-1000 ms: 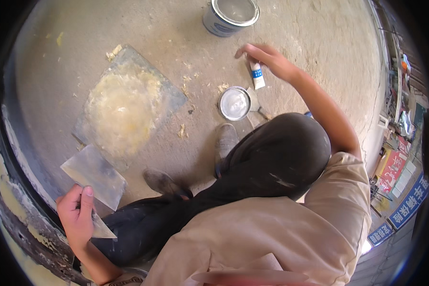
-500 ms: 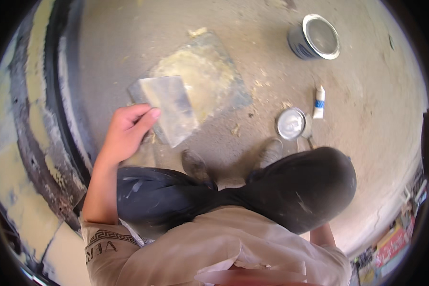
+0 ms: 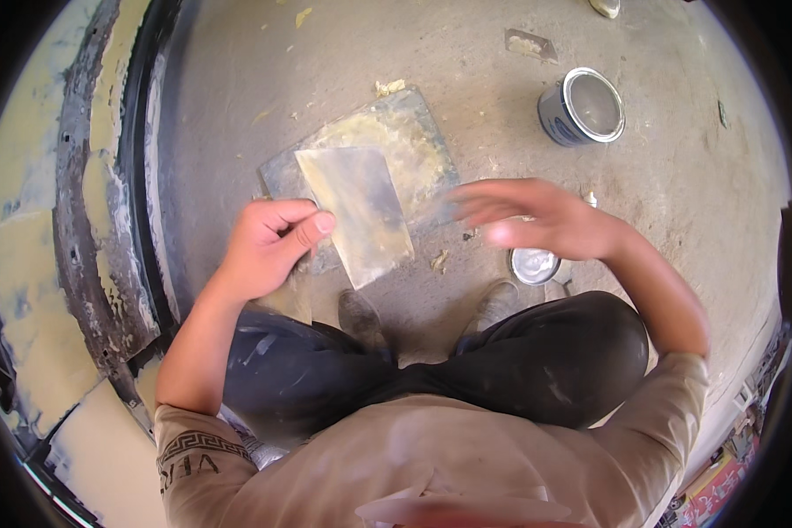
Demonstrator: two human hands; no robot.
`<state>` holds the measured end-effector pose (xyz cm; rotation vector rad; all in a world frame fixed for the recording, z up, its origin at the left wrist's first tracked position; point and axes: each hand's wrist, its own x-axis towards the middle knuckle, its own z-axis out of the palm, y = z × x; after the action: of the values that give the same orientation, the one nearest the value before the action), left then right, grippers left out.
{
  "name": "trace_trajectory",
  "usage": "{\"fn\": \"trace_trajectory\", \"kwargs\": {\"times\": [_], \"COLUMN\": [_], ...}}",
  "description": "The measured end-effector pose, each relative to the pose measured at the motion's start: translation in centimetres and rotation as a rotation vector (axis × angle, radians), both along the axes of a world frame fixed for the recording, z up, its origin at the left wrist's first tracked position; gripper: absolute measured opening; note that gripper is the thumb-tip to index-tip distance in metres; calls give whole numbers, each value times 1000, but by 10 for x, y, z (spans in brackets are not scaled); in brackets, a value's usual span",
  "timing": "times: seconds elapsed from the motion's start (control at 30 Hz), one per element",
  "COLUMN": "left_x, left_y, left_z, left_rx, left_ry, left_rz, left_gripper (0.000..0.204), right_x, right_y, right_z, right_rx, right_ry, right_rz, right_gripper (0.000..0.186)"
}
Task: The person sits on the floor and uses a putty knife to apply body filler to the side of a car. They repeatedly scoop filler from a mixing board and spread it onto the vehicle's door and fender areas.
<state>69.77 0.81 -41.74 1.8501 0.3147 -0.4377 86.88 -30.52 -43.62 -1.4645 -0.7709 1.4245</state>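
Pinched at its left edge by the thumb and fingers of my left hand (image 3: 277, 242) is a thin rectangular putty spreader (image 3: 358, 211), greyish with pale yellow smears. It is held over a larger grey board (image 3: 427, 123) on the floor, coated with dried yellowish filler. My right hand (image 3: 541, 216) hovers to the right of the spreader, apart from it, fingers stretched out and somewhat blurred. Nothing shows in it. Below that hand is a small round shiny tin or lid (image 3: 534, 266), partly covered by it. Only the tip of a white tube (image 3: 590, 200) shows behind the right wrist.
A blue-grey can (image 3: 561, 117) with a pale rim stands on the concrete floor at the far right. Beyond it lies a small smeared rectangular plate (image 3: 531, 44). Filler crumbs dot the floor. A yellow-patched, dark-edged vehicle panel (image 3: 88, 220) runs along the left. My shoes and bent knees are close in.
My right hand has come into view from the lower right, reaching toward the spreader. My left hand has shifted slightly right with the spreader. The view has tilted, showing more far floor.
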Motion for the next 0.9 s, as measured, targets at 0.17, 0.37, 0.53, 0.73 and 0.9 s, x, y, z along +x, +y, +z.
{"fn": "trace_trajectory", "kwargs": {"times": [0.17, 0.37, 0.53, 0.73, 0.9], "left_x": [-7, -30, -37, -168, -201], "left_y": [-23, 46, 113, 177, 121], "left_z": [8, 6, -46, -262, -312], "left_rx": [-60, 185, 340, 575, 473], "left_ry": [-36, -6, 158, 353, 215], "left_rz": [68, 147, 114, 86, 312], "left_gripper": [37, 41, 42, 55, 63], "right_x": [-27, 33, 57, 37, 38], "right_y": [62, 8, -56, -50, -13], "right_z": [-36, -67, -111, -104, -158], "right_rx": [-71, -14, -67, -162, -580], "right_ry": [232, -26, 29, 90, -196], "right_rz": [112, -576, -826, -533, -463], "right_gripper": [43, 24, 35, 50, 36]}}
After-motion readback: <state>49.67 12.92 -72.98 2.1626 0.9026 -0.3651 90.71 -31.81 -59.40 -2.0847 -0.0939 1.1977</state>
